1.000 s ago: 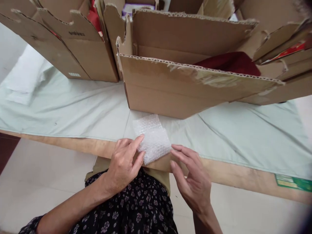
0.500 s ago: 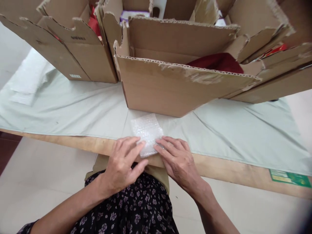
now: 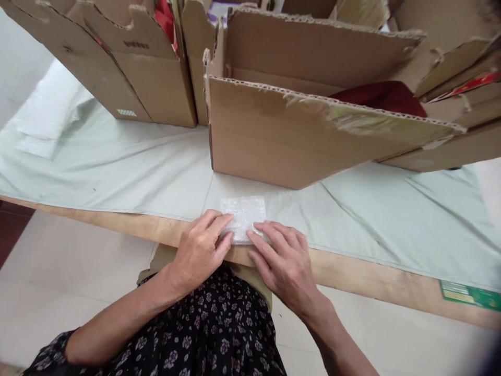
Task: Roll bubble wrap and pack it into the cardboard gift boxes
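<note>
A small, clear bubble wrap piece (image 3: 246, 211) lies flat at the front edge of the table, its sides now nearly square to that edge. At its left side, my left hand (image 3: 203, 248) has thumb and fingers closed on the corner nearest me. My right hand (image 3: 284, 258) rests on the right part of the wrap, fingers stretched out and slightly apart. Both hands cover some of its lower edge. Just beyond the wrap stands a cardboard bin (image 3: 274, 136) with a dark red item (image 3: 383, 99) inside.
More cut-open cardboard boxes (image 3: 156, 78) stand on the left, with others behind and at the right. A stack of white wrap sheets (image 3: 50, 109) lies at the far left. Pale green cloth (image 3: 391, 209) covers the table, and a green printed card (image 3: 469, 295) sits on its wooden edge.
The bubble wrap has turned from a slant to lie square with the table edge. My left hand's fingers have drawn together at its side. The view has shifted a little.
</note>
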Demonstrator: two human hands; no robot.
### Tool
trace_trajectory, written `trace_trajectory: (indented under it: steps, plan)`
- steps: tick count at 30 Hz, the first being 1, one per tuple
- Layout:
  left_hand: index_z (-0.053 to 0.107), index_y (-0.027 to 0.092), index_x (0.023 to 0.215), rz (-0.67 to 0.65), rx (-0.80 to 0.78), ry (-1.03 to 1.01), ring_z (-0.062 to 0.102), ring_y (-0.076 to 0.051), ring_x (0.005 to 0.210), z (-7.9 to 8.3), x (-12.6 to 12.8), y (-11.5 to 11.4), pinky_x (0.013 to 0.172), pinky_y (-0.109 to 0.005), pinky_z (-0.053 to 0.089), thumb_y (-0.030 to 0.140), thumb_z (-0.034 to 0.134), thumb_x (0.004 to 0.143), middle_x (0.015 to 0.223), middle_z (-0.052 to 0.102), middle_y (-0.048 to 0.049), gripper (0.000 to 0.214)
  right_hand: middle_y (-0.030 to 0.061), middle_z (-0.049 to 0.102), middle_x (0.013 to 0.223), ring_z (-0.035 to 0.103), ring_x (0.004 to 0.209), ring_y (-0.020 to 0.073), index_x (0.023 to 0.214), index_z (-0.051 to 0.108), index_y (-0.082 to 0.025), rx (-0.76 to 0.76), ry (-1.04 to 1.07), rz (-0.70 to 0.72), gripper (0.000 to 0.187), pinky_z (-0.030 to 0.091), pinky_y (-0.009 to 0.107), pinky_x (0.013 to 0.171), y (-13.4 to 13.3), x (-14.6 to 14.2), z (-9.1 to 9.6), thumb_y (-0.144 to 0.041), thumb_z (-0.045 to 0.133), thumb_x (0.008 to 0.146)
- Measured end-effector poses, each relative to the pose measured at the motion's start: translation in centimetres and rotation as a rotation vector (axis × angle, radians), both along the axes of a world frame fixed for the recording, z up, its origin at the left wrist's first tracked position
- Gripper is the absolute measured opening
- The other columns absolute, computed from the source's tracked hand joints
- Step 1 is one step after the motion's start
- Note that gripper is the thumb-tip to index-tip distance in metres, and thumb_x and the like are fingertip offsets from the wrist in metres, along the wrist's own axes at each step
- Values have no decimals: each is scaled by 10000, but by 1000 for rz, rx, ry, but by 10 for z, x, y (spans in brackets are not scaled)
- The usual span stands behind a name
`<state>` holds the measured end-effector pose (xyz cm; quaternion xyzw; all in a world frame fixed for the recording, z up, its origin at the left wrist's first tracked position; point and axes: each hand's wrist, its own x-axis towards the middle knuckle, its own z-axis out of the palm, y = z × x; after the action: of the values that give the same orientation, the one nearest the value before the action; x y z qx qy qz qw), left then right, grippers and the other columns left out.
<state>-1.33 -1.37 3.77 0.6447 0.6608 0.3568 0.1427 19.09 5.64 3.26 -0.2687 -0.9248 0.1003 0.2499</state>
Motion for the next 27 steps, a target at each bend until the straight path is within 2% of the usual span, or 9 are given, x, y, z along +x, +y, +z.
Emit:
trace_trajectory:
  steps: [3,7,10,12,15,17,19,23,27]
  plan:
    - [661,146,1232,71,46,-112,686,-166,847,3,-1,-9,779,-312,615,193,643,968,1049,704,-90,269,76,776,1119,705,1016,237,1177,705,-199,-41,62,-45,216,494,399,869,8,-8,-3,-133,595,1004]
    - [682,184,1189,138,-143,-491,747,-172,876,11,0,-26,790,-295,652,235,649,961,1005,770,-64,235,30,779,987,714,861,184,1169,715,-231,-360,273,-186,192,547,331,788,3,-17,7,-198,612,1011]
    - [704,200,1151,74,-295,-794,787,-197,901,15,4,-27,808,-315,671,256,662,939,1042,810,-65,223,18,776,994,722,863,173,1137,722,-254,-605,309,-92,172,577,300,778,-10,-19,17,-235,599,1018]
    - [723,207,1069,40,-294,-880,789,-199,865,18,8,-23,787,-310,668,243,657,921,979,816,-46,166,27,771,1019,726,920,184,1108,723,-256,-625,326,-53,148,587,310,831,-15,-14,20,-259,610,1013]
    - [726,216,988,-45,-304,-826,774,-186,832,21,11,-17,765,-281,642,195,630,894,916,801,-18,136,75,735,1169,704,1079,228,1222,705,-250,-608,377,-137,299,584,359,954,-13,0,22,-427,671,983]
    - [716,216,976,-152,-342,-737,762,-185,874,23,14,-15,812,-277,618,189,620,896,938,790,-16,127,98,711,1243,698,1111,242,1381,640,-252,-742,362,-103,565,586,362,970,-8,9,24,-591,700,933]
    - [700,208,960,-237,-362,-657,740,-184,881,24,16,-13,828,-273,589,211,608,914,928,774,-19,103,93,728,1202,711,1059,228,1402,629,-252,-915,315,-19,621,593,335,934,-3,15,28,-634,701,918]
    - [667,196,909,-302,-367,-575,679,-168,773,27,17,-3,718,-252,526,217,571,914,834,727,-17,99,48,727,1001,694,919,181,1099,728,-239,-1033,300,70,267,575,287,846,9,17,36,-467,692,965]
    - [654,203,937,-432,-360,-601,689,-170,845,32,17,14,805,-263,519,143,529,877,893,733,-16,150,26,699,1140,665,948,153,1365,630,-314,-964,231,86,512,560,271,878,20,17,45,-258,770,875]
